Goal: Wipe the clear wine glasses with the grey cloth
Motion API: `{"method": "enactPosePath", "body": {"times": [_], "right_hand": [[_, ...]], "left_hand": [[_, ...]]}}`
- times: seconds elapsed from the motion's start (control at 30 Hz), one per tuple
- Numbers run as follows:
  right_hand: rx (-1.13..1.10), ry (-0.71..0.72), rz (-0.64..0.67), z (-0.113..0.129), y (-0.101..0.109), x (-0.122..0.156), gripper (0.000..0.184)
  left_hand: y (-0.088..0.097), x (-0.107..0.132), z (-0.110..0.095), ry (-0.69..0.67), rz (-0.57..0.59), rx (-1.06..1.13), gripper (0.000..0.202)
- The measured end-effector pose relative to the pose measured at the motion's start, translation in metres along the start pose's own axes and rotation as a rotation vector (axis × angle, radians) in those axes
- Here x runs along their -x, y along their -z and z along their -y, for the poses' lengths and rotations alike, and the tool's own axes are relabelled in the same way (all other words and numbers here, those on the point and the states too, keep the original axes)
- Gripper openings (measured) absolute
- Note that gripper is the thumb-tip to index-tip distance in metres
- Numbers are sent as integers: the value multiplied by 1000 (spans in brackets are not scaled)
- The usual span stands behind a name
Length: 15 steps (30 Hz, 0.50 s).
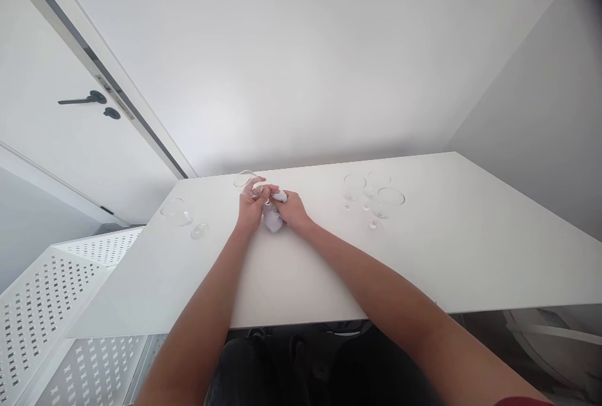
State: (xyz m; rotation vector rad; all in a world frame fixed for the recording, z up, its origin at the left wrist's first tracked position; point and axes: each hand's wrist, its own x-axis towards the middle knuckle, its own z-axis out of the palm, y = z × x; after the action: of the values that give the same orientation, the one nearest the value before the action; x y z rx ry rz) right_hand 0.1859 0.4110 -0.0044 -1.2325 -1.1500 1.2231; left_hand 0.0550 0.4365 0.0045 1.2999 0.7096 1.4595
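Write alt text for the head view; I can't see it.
A person's left grip holds a clear glass, the right grip a white cloth, over a white table. Three stemmed glasses stand to the right, another to the left.

One head-worn camera looks forward and down — over the table (470, 236) toward the wall (301, 61).

Open table (322, 196) lies between the right hand (294, 210) and three obstructing glasses (387, 205).
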Motion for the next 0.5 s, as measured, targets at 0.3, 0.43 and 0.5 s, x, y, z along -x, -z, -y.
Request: {"method": "enactPosePath", "body": {"times": [0.3,0.43,0.5], "right_hand": [[-455,-54,782,25,11,26,47],[-108,-86,1948,41,-15,73,37],[-16,-204,2260,42,-35,102,33]], "left_hand": [[6,-8,4,66,-155,249,39],[-9,2,1,181,106,222,35],[-14,6,-1,209,197,211,35]]}}
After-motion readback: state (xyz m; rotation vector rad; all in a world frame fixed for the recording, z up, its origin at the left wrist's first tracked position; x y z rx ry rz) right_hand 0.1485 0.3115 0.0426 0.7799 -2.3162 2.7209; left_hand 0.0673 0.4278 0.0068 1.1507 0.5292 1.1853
